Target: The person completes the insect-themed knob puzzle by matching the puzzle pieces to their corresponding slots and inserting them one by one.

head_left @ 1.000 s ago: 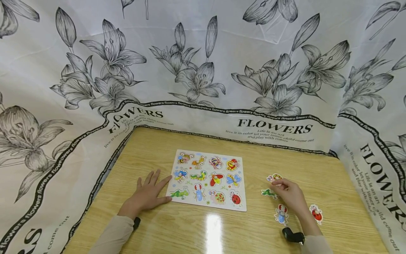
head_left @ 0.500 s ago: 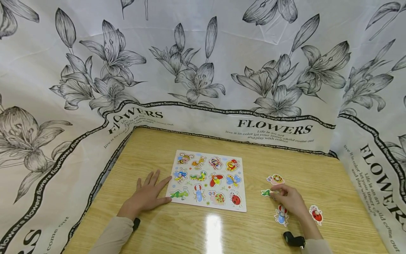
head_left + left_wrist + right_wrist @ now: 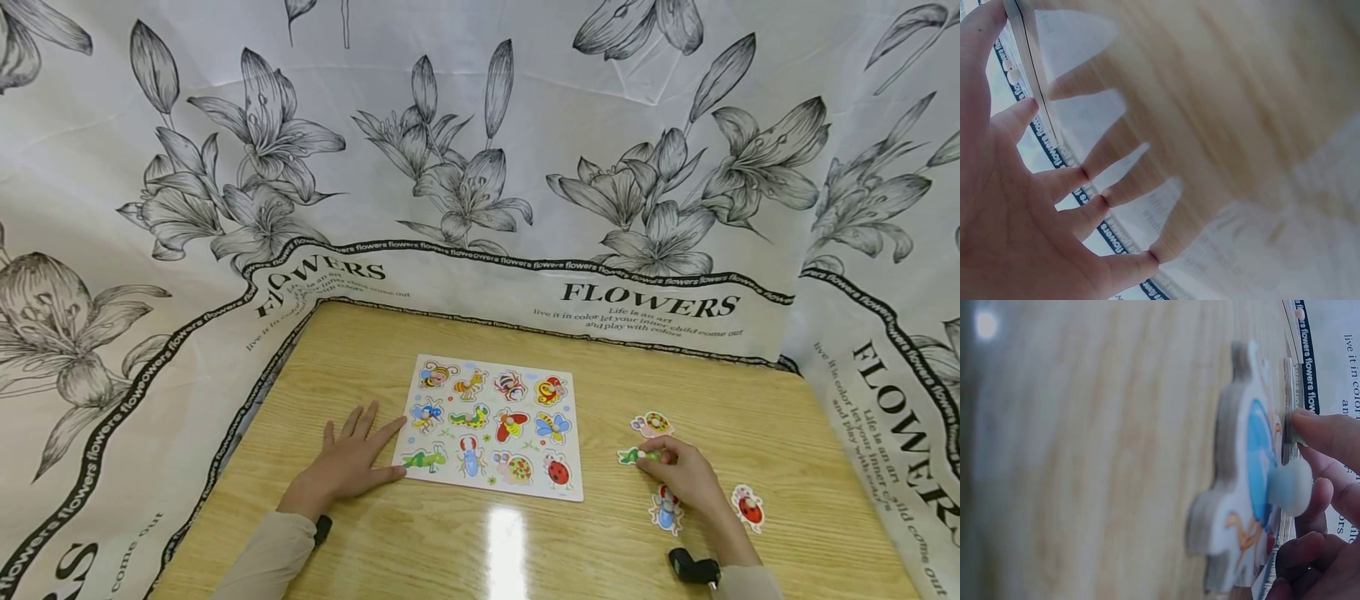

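My left hand (image 3: 347,457) lies with fingers spread on the table, its thumb and forefinger touching the left edge of a white insect puzzle board (image 3: 491,492). My right hand (image 3: 686,475) pinches a green grasshopper puzzle piece (image 3: 630,456), lying right of the board; the fingers partly cover it. In the right wrist view the thumb (image 3: 1319,428) meets this piece behind a nearer beetle piece. Just beyond the hand is a snail piece (image 3: 654,423). Closer to me lies the blue beetle piece (image 3: 665,510), with a pale round knob (image 3: 1292,487).
A ladybug piece (image 3: 747,508) lies to the right of my right forearm. The wooden table (image 3: 405,542) is bounded at the back and sides by a white flower-print cloth (image 3: 465,287). Dark wrist cameras (image 3: 693,567) sit on both arms.
My right hand has left the snail piece and come slightly toward me, down onto the grasshopper piece. The left hand and the board stay in place.
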A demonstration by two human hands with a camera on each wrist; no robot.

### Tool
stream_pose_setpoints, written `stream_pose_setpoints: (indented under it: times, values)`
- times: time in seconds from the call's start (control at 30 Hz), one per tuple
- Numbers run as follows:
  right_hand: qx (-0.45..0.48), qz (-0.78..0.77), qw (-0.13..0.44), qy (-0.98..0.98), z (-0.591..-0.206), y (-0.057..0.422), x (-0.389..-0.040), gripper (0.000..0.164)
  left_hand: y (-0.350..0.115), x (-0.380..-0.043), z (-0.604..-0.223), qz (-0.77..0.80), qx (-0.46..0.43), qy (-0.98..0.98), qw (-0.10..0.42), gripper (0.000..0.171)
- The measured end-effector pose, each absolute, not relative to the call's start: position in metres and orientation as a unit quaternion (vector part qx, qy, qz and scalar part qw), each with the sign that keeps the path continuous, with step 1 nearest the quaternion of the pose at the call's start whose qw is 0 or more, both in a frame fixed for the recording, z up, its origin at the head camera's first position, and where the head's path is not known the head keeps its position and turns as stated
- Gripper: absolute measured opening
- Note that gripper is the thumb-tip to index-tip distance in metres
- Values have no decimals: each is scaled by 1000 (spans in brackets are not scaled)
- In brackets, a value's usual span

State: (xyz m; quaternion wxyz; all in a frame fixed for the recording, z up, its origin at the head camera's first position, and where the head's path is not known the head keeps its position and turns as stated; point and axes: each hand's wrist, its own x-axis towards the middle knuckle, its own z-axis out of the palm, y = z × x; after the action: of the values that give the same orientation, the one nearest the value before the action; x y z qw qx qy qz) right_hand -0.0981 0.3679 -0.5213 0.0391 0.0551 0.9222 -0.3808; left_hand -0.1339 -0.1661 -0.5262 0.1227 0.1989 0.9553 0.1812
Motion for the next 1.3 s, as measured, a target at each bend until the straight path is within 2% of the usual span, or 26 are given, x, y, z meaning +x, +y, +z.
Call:
stream_pose_setpoints:
  times: [0.63, 0.83, 1.3]
  values:
    - [58, -382, 48, 921, -515, 366, -99, 25, -166, -133, -524, 181, 201, 955, 125, 82]
    - [45, -372, 36, 926, -513, 363, -101, 26, -167, -134, -523, 184, 200, 954, 128, 83]
    - [6, -365, 7, 931, -499, 324, -112, 21, -167, -134, -527, 181, 199, 955, 123, 83]
